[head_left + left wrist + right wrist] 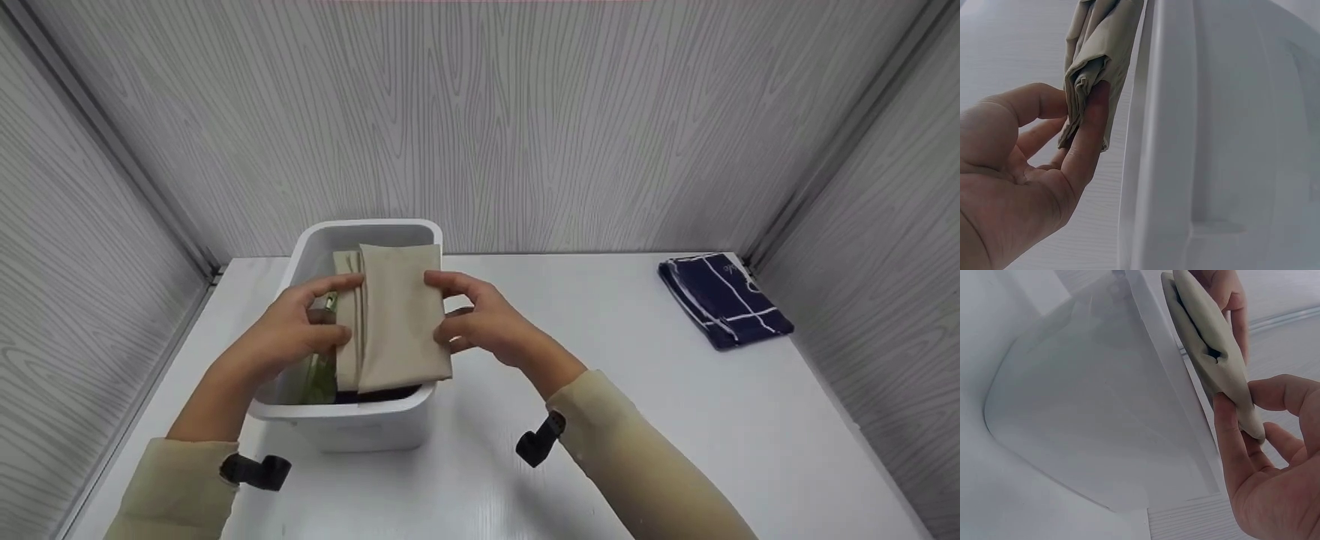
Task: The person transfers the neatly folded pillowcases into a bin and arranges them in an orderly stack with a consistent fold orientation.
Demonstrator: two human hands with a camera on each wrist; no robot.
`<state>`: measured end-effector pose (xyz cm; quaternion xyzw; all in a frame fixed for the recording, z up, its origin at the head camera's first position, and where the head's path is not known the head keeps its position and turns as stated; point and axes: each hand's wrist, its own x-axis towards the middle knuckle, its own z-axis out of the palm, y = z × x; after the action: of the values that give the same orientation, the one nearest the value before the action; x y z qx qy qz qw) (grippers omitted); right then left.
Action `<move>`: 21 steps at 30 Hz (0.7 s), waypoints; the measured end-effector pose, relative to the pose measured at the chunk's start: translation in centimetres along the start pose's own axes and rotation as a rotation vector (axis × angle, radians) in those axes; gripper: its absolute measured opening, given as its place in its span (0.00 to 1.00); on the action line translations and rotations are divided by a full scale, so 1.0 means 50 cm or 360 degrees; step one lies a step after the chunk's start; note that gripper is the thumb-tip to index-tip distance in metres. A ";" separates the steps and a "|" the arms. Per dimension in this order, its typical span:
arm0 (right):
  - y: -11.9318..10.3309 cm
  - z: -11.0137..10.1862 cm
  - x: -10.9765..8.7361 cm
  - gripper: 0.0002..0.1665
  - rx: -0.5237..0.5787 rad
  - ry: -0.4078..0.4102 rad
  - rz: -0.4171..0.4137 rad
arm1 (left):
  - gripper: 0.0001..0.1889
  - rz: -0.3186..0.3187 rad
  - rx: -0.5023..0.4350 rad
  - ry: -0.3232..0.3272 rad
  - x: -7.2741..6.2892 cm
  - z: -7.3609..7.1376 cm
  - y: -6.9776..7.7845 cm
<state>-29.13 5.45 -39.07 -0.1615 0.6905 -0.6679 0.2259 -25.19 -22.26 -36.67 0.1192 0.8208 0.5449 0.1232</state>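
A folded beige cloth [403, 319] is held between both hands over the mouth of a white plastic bin [352, 427]. My left hand [289, 326] pinches its left edge, where several fold layers show; the left wrist view has thumb and fingers on either side of the cloth [1095, 62]. The right hand [487, 319] pinches the opposite edge, and in the right wrist view the cloth [1207, 337] stands tilted just above the bin's rim. Inside the bin, something green [321, 379] and something dark show beside and below the cloth, which hides most of the contents.
A folded navy cloth with white lines [724, 300] lies at the right back of the white table [570, 322]. Grey wood-grain panels [480, 127] enclose the table at the back and both sides. Black wrist mounts [255, 471] sit on both sleeves.
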 end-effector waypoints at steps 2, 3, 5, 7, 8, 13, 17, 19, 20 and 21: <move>0.002 0.002 0.005 0.46 -0.0004 0.0004 0.0006 | 0.38 -0.0021 -0.0008 0.0002 0.002 -0.002 -0.002; 0.003 0.003 0.008 0.46 -0.0005 0.0006 0.0008 | 0.38 -0.0025 -0.0011 0.0000 0.003 -0.004 -0.003; 0.003 0.006 0.012 0.46 -0.0012 0.0008 0.0009 | 0.38 -0.0019 -0.0010 -0.0004 0.003 -0.008 -0.005; 0.003 0.009 0.016 0.46 -0.0018 0.0013 0.0013 | 0.38 -0.0005 -0.0001 -0.0011 0.005 -0.012 -0.008; 0.002 0.010 0.018 0.47 -0.0021 0.0014 0.0014 | 0.38 0.0000 0.0003 -0.0016 0.006 -0.014 -0.009; -0.003 0.017 0.024 0.47 -0.0037 0.0018 0.0025 | 0.38 -0.0006 0.0050 -0.0023 0.010 -0.023 -0.014; -0.008 0.026 0.028 0.47 -0.0070 0.0033 0.0040 | 0.38 -0.0047 0.0089 -0.0023 0.013 -0.029 -0.015; -0.010 0.030 0.031 0.47 -0.0098 0.0039 0.0042 | 0.38 -0.0067 0.0095 -0.0023 0.015 -0.032 -0.015; -0.011 0.032 0.033 0.47 -0.0116 0.0040 0.0041 | 0.39 -0.0079 0.0099 -0.0024 0.015 -0.034 -0.013; -0.012 0.034 0.035 0.47 -0.0136 0.0040 0.0042 | 0.39 -0.0090 0.0100 -0.0028 0.016 -0.035 -0.012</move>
<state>-29.78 3.06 -38.64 -0.1535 0.7232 -0.6368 0.2189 -26.56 -23.77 -36.64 0.1045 0.8394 0.5142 0.1418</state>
